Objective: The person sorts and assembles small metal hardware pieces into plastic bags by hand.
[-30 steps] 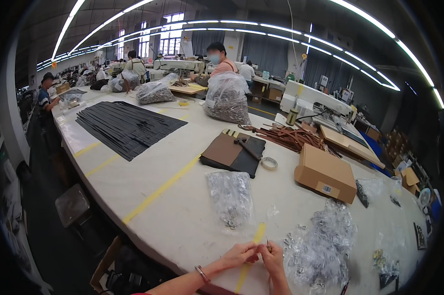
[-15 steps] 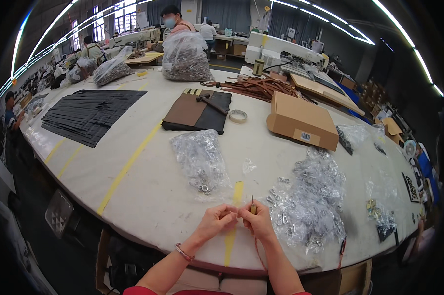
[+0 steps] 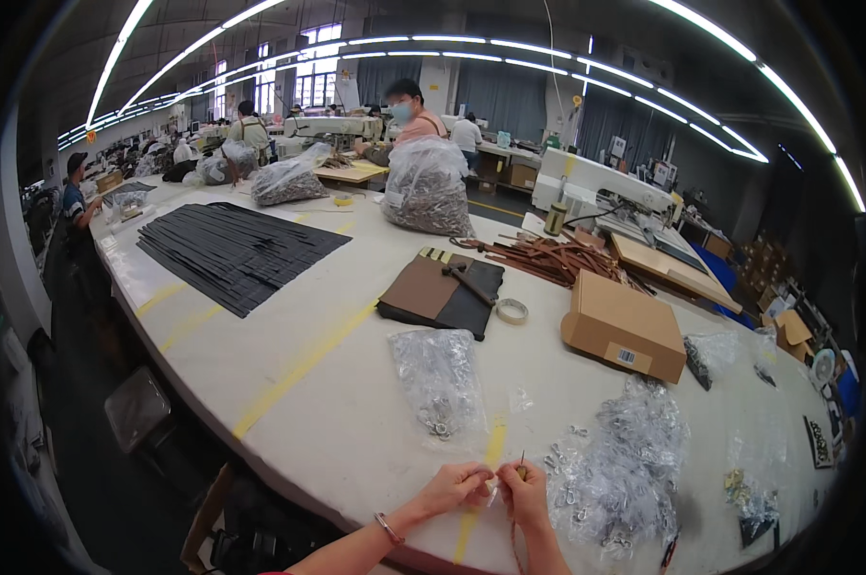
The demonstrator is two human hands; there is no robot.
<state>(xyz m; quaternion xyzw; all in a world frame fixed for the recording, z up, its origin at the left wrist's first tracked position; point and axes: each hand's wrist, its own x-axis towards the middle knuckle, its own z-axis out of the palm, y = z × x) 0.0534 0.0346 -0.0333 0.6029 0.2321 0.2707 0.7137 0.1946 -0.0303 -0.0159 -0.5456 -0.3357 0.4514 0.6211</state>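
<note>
My right hand (image 3: 526,495) is closed around an awl (image 3: 521,472), its thin spike pointing up past my fingers. A reddish cord hangs below that hand. Close beside it on the left, my left hand (image 3: 459,487) is pinched, the thumb against the fingers. A small whitish, see-through scrap shows between the two hands; what exactly my left fingertips grip is too small to name. Just beyond lies a clear bag (image 3: 438,383) with metal clasps at its near end. To the right spreads a heap of small clear bags (image 3: 634,470), loose metal clasps along its left side.
Farther across the white table (image 3: 328,412) lie black strips (image 3: 241,249), a brown and black leather piece (image 3: 440,292) under a hammer (image 3: 468,285), a tape roll (image 3: 512,310), a cardboard box (image 3: 625,326), brown straps (image 3: 548,257) and stuffed bags (image 3: 425,187). People work beyond.
My view has tipped upward, so the table and hands sit lower in the picture. My hands have drawn slightly apart, and the see-through scrap now shows between them. The awl stays in my right hand.
</note>
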